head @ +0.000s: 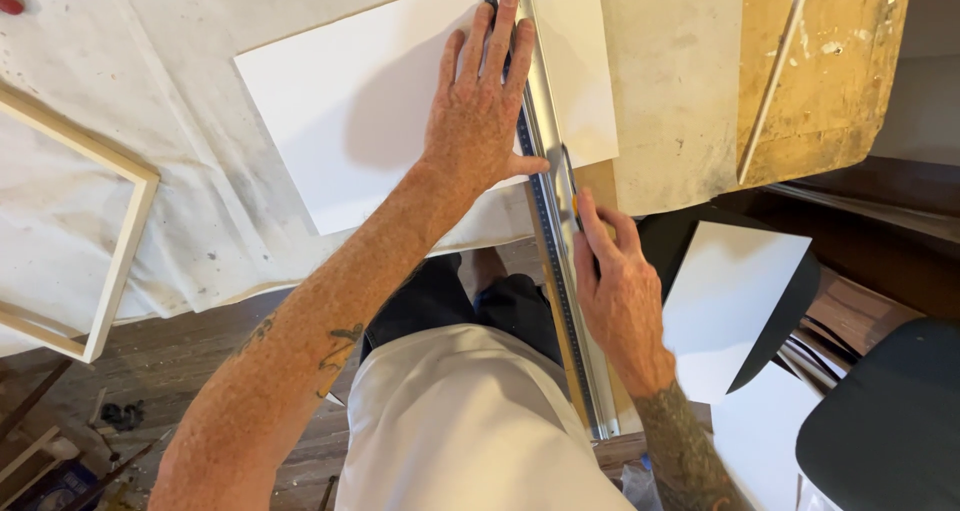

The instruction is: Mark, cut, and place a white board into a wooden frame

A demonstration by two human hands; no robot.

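On the cloth-covered table (150,91), left hand (480,121) spread flat pressing ruler (545,221), right hand (615,291) pinching knife (570,176)

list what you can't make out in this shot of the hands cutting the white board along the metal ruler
- Head view: the tool in the right hand is wrapped by its fingers; only a yellow sliver shows.
- The metal ruler runs off the top edge.
- The board's right edge lies under the left hand.
- The wooden frame is cut off at left.
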